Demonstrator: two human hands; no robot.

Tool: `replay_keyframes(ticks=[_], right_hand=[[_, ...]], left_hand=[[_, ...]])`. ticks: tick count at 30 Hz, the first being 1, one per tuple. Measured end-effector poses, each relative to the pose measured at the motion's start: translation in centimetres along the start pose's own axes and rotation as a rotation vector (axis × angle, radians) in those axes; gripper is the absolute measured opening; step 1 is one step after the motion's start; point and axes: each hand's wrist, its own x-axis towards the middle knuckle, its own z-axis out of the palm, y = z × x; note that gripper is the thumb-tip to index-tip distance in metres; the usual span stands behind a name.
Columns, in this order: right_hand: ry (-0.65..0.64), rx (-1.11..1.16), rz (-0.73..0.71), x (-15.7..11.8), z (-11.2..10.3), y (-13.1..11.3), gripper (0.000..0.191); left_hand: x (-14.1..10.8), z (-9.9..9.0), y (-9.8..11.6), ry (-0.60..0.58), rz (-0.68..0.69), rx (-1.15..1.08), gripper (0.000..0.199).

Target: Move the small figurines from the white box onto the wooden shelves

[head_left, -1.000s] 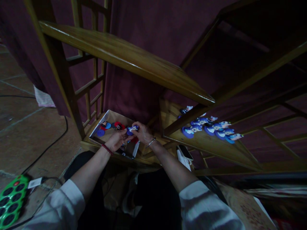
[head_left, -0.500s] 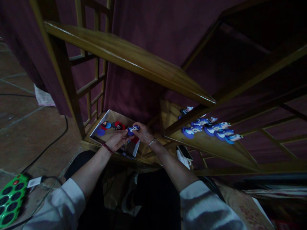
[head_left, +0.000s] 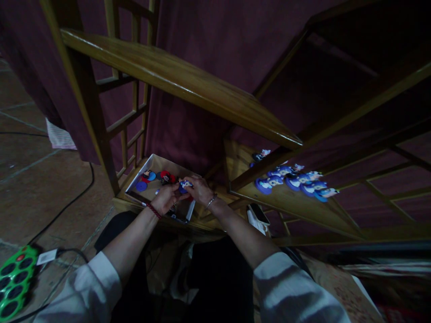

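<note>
Over a shallow open box [head_left: 136, 197], both my hands hold one small figurine [head_left: 185, 184] with blue-purple hair and a purple base. My left hand [head_left: 165, 198] is closed on its lower left side. From the right, my right hand [head_left: 198, 190] pinches it, hiding part of it. Inside the box lie a loose purple disc [head_left: 142, 185], a dark-haired figure with red and blue pieces [head_left: 148, 175], and a red-and-black figure [head_left: 165, 177]. More pieces under my hands are partly hidden.
Several similar figurines [head_left: 271, 182] stand on the wooden shelf [head_left: 323, 216] to the right. A wooden bar [head_left: 182, 85] crosses above my hands. A phone [head_left: 259, 214] lies near the lower shelf. A green power strip [head_left: 16, 280] with a cable rests on the floor at left.
The figurine has turned slightly and moved a little down between my hands. My right fingers have shifted around it. The rest stays in place.
</note>
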Motion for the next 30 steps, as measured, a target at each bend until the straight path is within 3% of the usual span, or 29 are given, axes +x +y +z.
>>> replay_keyframes(ticks=[16, 25, 30], right_hand=[[-0.096, -0.157, 0.001, -1.0, 1.5, -0.9, 0.019], [-0.071, -0.158, -0.032, -1.2, 2.7, -1.2, 0.026], [-0.055, -0.138, 0.025, -0.7, 3.0, -1.7, 0.028]], left_hand=[[0.4, 0.0, -1.6, 0.21, -0.024, 0.043, 0.016], [0.5, -0.1, -2.5, 0.335, 0.101, 0.19, 0.009], [1.1, -0.8, -2.4, 0.45, 0.129, 0.291, 0.015]])
